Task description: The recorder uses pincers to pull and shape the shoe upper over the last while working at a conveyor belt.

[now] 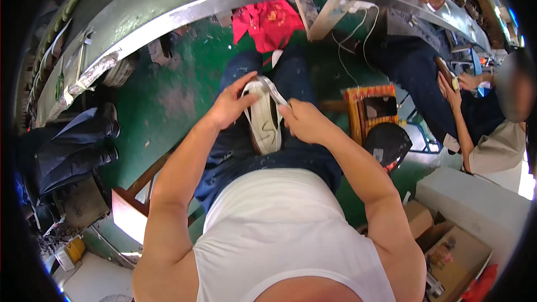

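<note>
A long, narrow cream-white shoe (263, 126) lies on my dark blue trousers (224, 154), between my hands, its long axis running from beside my fingers back toward my belly. My left hand (228, 105) grips its far end, thumb on top. My right hand (307, 122), just right of the shoe, is closed around a curved, silvery metal tool (272, 88) reaching forward and leftward to that same end.
</note>
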Demonstrator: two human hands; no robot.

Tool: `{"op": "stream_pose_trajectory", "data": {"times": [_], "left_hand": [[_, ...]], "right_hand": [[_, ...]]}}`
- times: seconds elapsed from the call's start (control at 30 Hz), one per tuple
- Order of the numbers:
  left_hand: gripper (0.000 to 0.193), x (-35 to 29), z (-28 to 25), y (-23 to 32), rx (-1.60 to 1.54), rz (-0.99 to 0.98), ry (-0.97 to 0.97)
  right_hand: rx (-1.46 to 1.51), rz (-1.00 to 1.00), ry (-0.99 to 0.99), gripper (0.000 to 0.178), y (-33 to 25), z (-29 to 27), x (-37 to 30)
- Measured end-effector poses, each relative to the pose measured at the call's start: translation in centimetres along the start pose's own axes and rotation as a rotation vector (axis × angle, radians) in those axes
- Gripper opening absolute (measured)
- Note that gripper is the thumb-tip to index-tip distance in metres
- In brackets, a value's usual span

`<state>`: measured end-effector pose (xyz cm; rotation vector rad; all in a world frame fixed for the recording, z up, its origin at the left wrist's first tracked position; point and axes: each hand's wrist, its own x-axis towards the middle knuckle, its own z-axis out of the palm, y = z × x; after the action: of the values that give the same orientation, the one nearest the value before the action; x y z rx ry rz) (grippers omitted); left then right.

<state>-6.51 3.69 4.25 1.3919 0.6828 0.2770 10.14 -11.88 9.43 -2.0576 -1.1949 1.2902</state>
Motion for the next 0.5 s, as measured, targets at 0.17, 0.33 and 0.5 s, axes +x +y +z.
{"op": "stream_pose_trajectory", "data": {"times": [0.17, 0.33, 0.5], "left_hand": [[0.055, -1.7, 1.6, -2.4, 0.213, -0.206, 0.213], [0.083, -3.1, 3.3, -1.6, -0.276, -0.206, 0.005], [0.089, -4.2, 5.4, -5.2, -0.111, -0.123, 0.03]], "right_hand": [[0.08, -0.046, -0.017, 0.026, 3.2, -1.1, -3.3], [-0.1, 0.021, -0.13, 0.024, 4.0, -1.4, -5.6], [-0.362, -0.322, 0.029, 0.048, 4.4, -0.9, -5.7]]}}
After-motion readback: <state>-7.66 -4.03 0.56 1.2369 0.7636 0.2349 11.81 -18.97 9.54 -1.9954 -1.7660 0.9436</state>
